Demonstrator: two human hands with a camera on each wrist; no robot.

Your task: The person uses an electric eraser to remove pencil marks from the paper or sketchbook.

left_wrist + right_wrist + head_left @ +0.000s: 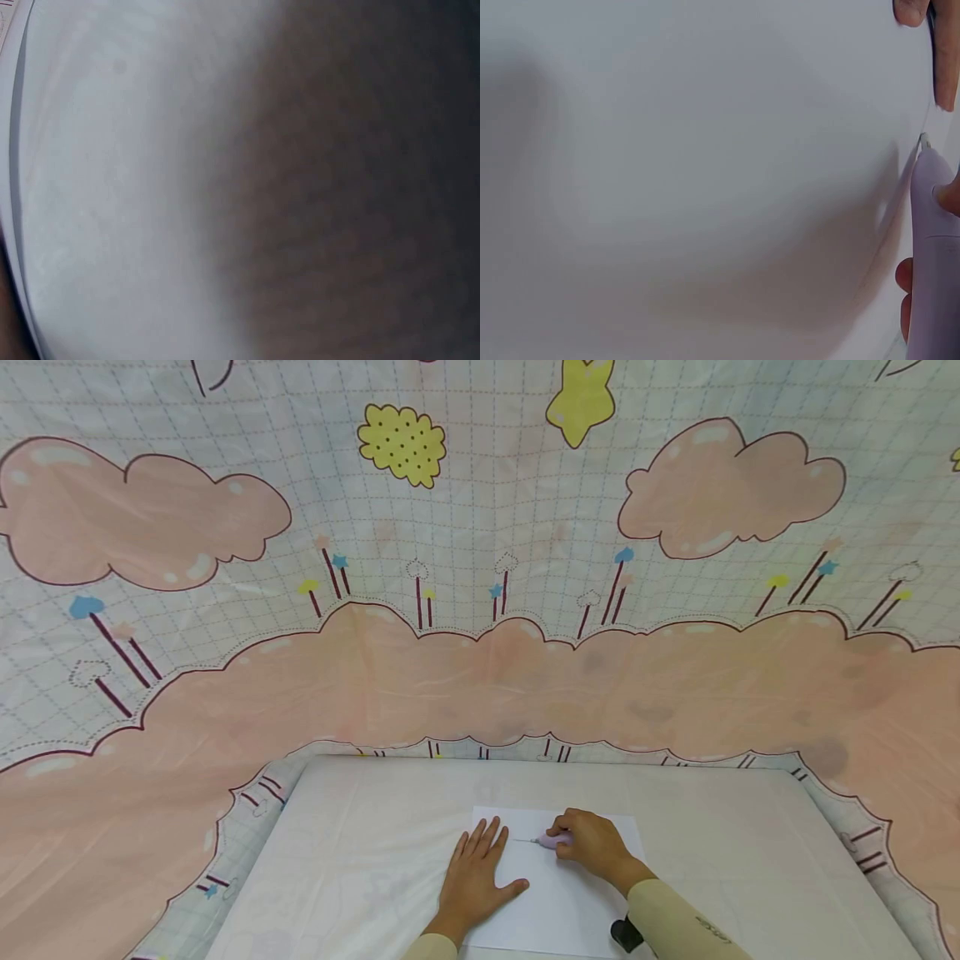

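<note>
Item: white paper sheet (558,893), tabletop (337,860) at 6 o'clock. Your left hand (474,881) lies spread flat on it; your right hand (596,845) pinches a lilac pen (553,840). Progress: one short line drawn, most blank.

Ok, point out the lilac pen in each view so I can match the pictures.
Head: lilac pen low centre, held by the right hand, tip pointing left on the white sheet.
Left wrist: not in it; only blur.
Right wrist: lilac pen along the right edge, tip up.
Shared landmark: the white sheet.
</note>
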